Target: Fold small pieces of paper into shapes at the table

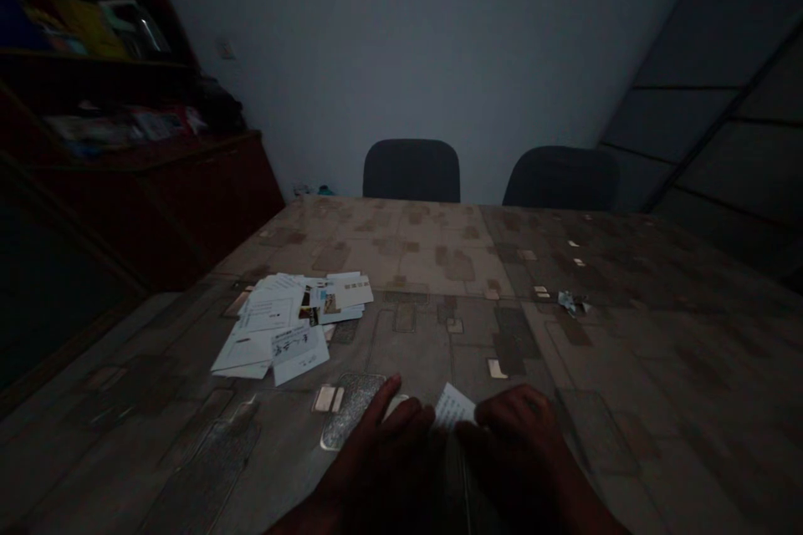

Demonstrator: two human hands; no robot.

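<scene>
Near the front edge of the table, a small piece of white printed paper is pinched between my two hands. My left hand has its fingers curled at the paper's left side, with the index finger pointing forward. On the other side, my right hand grips the paper's right edge between thumb and fingers. The lower part of the paper is hidden by my hands and the dim light. A loose pile of white printed cards or envelopes lies ahead and to the left, its pieces overlapping.
A patterned cloth covers the table. A crumpled scrap lies toward the right. Two dark chairs stand behind the far edge, against a plain wall. A cabinet with loaded shelves is on the left.
</scene>
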